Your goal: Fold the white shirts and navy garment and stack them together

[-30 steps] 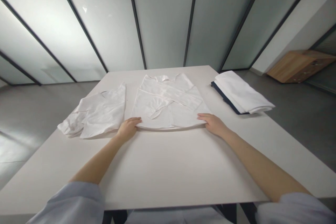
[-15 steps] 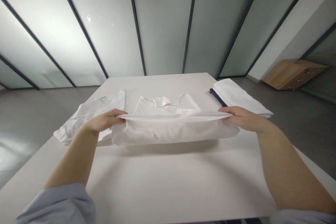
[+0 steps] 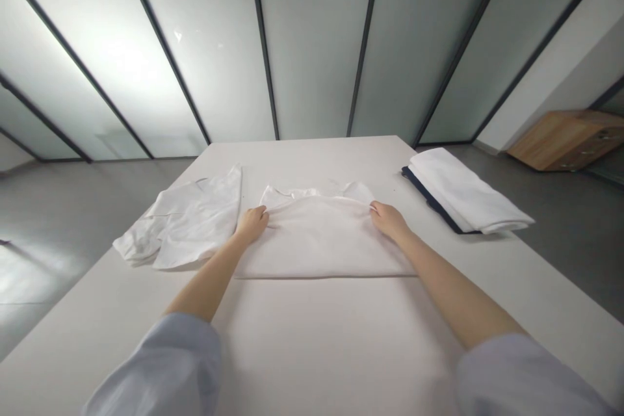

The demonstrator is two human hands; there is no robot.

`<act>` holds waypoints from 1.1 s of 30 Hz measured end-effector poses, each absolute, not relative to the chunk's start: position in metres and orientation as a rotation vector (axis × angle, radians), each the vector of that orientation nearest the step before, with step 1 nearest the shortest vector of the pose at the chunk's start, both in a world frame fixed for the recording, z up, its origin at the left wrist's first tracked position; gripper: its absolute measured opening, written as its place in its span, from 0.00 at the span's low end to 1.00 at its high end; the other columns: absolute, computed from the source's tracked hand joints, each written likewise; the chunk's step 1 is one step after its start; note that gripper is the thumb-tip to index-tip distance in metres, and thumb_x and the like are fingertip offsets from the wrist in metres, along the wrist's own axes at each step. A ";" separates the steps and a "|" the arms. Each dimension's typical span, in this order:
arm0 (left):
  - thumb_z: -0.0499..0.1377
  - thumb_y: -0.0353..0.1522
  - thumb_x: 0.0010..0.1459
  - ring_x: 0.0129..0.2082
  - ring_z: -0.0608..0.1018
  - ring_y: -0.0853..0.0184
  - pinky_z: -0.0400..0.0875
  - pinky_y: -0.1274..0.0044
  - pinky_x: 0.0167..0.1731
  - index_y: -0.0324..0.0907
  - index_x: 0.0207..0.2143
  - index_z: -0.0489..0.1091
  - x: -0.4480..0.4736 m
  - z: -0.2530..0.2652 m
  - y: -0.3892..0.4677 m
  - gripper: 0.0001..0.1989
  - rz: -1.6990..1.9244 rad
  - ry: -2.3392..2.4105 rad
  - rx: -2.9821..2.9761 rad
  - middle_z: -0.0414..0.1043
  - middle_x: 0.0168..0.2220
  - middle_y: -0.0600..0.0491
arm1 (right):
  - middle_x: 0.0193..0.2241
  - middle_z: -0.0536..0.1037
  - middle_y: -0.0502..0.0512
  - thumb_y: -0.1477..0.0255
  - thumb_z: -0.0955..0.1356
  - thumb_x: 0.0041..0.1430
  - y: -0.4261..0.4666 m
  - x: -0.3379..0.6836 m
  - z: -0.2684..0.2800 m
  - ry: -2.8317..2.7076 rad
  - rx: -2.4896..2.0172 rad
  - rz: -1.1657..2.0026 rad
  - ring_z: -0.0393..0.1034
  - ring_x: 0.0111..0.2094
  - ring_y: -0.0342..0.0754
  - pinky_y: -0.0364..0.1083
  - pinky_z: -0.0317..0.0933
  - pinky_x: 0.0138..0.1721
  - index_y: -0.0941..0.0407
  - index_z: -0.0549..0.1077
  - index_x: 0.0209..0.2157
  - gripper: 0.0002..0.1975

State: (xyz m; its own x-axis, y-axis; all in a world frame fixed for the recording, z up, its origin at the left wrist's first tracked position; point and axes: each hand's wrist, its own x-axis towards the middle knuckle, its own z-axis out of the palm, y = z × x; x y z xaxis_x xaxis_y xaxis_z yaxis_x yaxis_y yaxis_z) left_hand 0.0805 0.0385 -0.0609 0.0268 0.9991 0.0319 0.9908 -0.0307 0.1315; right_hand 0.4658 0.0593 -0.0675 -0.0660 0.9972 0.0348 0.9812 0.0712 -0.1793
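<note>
A white shirt [image 3: 322, 240] lies doubled over on the table, its fold forming a straight edge toward me. Its collar end shows at the far side, beyond the turned-over layer. My left hand [image 3: 253, 222] pinches the upper layer's edge at the left, near the shoulder. At the right, my right hand [image 3: 387, 218] grips the same edge between thumb and fingers. The cloth between my hands hangs slightly loose and rests mostly flat.
Left of my left arm lies a crumpled white garment [image 3: 195, 221]. At the table's right edge, a folded white cloth [image 3: 463, 192] rests on a dark blue one [image 3: 429, 200]. The white table [image 3: 336, 344] reaches toward frosted glass panels [image 3: 316, 45]. A wooden cabinet [image 3: 560, 140] stands far right.
Both hands have moved away from me and closer together, carrying the shirt's edge toward the collar. The lifted part has come down flat on the table.
</note>
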 end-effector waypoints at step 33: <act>0.53 0.37 0.58 0.49 0.75 0.57 0.67 0.70 0.46 0.41 0.51 0.67 0.057 -0.058 0.086 0.19 0.488 2.377 1.795 0.74 0.48 0.43 | 0.43 0.79 0.61 0.67 0.66 0.54 0.121 0.492 -0.068 -1.705 -2.179 0.254 0.72 0.44 0.54 0.47 0.62 0.42 0.56 0.76 0.45 0.17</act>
